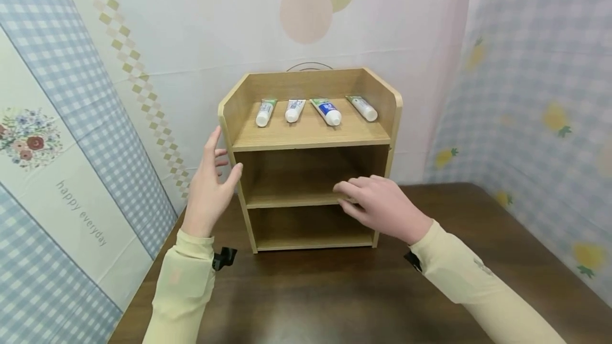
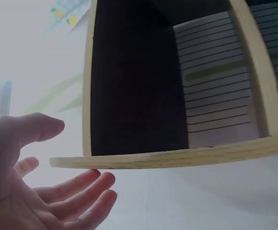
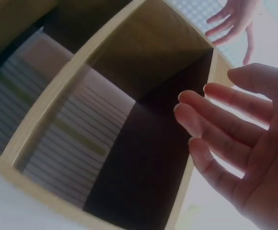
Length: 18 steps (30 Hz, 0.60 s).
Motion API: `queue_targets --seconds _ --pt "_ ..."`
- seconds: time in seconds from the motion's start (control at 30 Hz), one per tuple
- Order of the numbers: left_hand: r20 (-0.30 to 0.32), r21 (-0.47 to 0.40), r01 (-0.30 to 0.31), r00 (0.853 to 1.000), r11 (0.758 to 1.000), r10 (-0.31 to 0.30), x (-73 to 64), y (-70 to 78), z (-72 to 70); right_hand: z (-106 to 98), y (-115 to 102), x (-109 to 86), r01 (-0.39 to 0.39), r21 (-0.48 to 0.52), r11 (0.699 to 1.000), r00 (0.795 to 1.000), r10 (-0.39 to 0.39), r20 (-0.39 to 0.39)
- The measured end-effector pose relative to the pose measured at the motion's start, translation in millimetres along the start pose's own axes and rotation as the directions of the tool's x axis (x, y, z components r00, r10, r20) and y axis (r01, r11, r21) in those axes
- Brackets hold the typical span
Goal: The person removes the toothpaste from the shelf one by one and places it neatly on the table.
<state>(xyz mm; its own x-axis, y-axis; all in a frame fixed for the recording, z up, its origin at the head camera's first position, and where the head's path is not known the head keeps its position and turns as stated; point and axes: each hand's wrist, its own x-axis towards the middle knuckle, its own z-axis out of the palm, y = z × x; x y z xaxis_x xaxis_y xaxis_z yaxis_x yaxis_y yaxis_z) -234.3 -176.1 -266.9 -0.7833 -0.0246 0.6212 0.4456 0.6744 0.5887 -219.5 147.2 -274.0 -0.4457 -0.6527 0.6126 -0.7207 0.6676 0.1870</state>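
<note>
A small wooden shelf point(image 1: 308, 142) stands upright on the table, with a railed top and two open compartments below. On its top lie several white toothpaste tubes, caps toward me: one at the left point(image 1: 265, 112), another beside it point(image 1: 294, 111), a blue-labelled one point(image 1: 327, 111) and one at the right point(image 1: 362, 108). My left hand point(image 1: 208, 187) is beside the shelf's left panel point(image 2: 177, 159), thumb and fingers spread; whether a fingertip touches it I cannot tell. My right hand point(image 1: 377, 203), fingers loosely bent and holding nothing, hovers in front of the shelf's right side.
The shelf stands on a dark brown wooden table point(image 1: 325, 296). A pale patterned cloth point(image 1: 201, 25) hangs behind it, with blue checked cloth point(image 1: 28, 25) at the left and a lemon-printed cloth point(image 1: 535, 68) at the right.
</note>
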Motion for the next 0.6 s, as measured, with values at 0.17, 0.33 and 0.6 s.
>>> queue_targets --seconds 0.17,0.33,0.6 --pt "-0.019 -0.006 0.0 1.0 1.0 0.0 9.7 7.4 -0.6 2 0 17.9 -0.012 0.05 0.999 1.0 0.011 0.015" --pt "-0.023 -0.027 -0.013 1.0 1.0 0.012 21.0 12.2 -2.2 3 0 28.7 -0.015 0.085 0.996 0.999 0.013 0.03" --pt "-0.029 -0.061 0.009 1.0 0.998 -0.011 38.0 15.9 -6.2 1 -6 36.3 -0.002 0.139 0.99 0.999 -0.004 0.045"
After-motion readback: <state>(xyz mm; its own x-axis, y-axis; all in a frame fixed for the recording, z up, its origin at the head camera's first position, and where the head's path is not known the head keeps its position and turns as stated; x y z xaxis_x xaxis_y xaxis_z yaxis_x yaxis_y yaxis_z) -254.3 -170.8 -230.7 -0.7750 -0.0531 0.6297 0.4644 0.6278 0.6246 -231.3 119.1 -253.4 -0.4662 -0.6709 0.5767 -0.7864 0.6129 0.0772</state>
